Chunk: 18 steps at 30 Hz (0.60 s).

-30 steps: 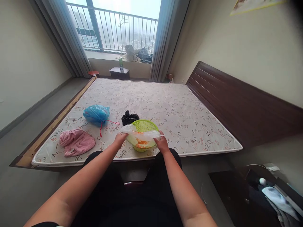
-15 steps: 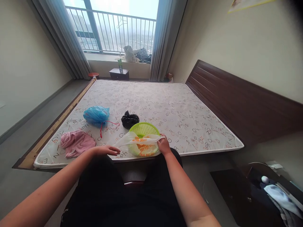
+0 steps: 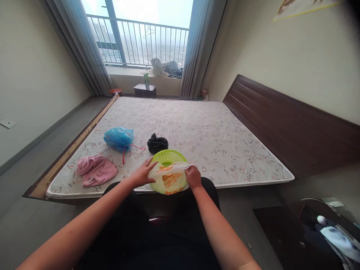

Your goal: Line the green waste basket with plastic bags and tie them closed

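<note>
A green plastic basket (image 3: 170,154) rests at the near edge of the mattress, tilted towards me. Over its near part lies a thin white plastic bag (image 3: 172,181) with orange print. My right hand (image 3: 193,176) is closed on the bag's gathered edge at the basket's right side. At the left side, my left hand (image 3: 144,173) has its fingers spread, against or very near the basket's rim and the bag. Just behind the basket sits a knotted black plastic bag (image 3: 157,144).
On the mattress (image 3: 202,127), a blue plastic bag (image 3: 118,138) with red ties and a pink cloth (image 3: 97,170) lie to the left. A dark headboard (image 3: 270,105) borders the right side. A small table (image 3: 144,90) holding a green container (image 3: 146,80) stands beyond the bed.
My left hand has moved right and up to the basket's left side, its fingers spreading. The bag's stretched left part has drawn in towards the basket. My right hand still grips the bag.
</note>
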{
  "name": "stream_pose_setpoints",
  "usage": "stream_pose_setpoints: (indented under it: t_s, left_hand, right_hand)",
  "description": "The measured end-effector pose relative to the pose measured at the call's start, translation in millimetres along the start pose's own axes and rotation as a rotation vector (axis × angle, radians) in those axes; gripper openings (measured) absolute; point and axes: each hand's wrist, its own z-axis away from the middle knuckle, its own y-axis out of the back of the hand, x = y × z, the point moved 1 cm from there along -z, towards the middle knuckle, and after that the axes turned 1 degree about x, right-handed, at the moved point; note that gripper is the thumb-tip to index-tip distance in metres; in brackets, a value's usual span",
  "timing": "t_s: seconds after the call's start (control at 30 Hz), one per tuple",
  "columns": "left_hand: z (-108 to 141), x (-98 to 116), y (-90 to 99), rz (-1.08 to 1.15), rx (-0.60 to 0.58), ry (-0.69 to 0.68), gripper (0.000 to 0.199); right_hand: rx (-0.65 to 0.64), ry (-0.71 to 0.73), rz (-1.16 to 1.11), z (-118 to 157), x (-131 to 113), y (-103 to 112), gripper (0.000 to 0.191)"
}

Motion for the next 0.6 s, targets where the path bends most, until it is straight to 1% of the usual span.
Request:
stream_pose_setpoints:
  t_s: [0.03, 0.1, 0.13, 0.17, 0.27, 0.33, 0.4, 0.43, 0.53, 0.6]
  left_hand:
    - [-5.6, 5.5, -5.3, -0.035, 0.001, 0.000, 0.086]
    - [-16.4, 12.5, -8.9, -0.027, 0.053, 0.011, 0.051]
    - [-21.2, 14.7, -7.7, 0.009, 0.095, 0.028, 0.038]
    - [-25.4, 16.2, -5.0, 0.054, 0.140, 0.063, 0.032]
    - [-33.7, 17.9, 7.0, 0.187, 0.252, 0.269, 0.029]
    - [-36.7, 17.6, 13.7, 0.258, 0.279, 0.375, 0.040]
    - [-39.3, 15.9, 16.2, 0.343, 0.263, 0.418, 0.051]
    - [-40.3, 14.3, 15.6, 0.400, 0.245, 0.435, 0.052]
    - [-41.4, 6.1, 6.9, 0.624, 0.162, 0.505, 0.045]
    - [-40.2, -1.2, -1.3, 0.753, 0.092, 0.554, 0.048]
  right_hand:
    - [0.010, -0.013, -0.004, 2.4, -2.9, 1.9, 0.025]
    - [0.023, -0.045, -0.014, 6.1, -6.7, 7.2, 0.026]
    - [0.022, -0.062, -0.024, 7.2, -7.8, 10.1, 0.027]
    - [0.017, -0.080, -0.040, 7.7, -8.4, 12.9, 0.028]
    - [0.008, -0.140, -0.134, 5.8, -8.7, 20.1, 0.031]
    - [0.019, -0.164, -0.195, 2.6, -9.5, 23.1, 0.037]
    - [0.008, -0.163, -0.199, -0.8, -11.7, 23.9, 0.037]
    - [-0.015, -0.157, -0.179, -2.3, -13.1, 23.2, 0.036]
    - [-0.116, -0.155, -0.118, -6.6, -15.7, 16.7, 0.040]
    - [-0.181, -0.212, -0.153, -9.8, -14.1, 8.6, 0.040]
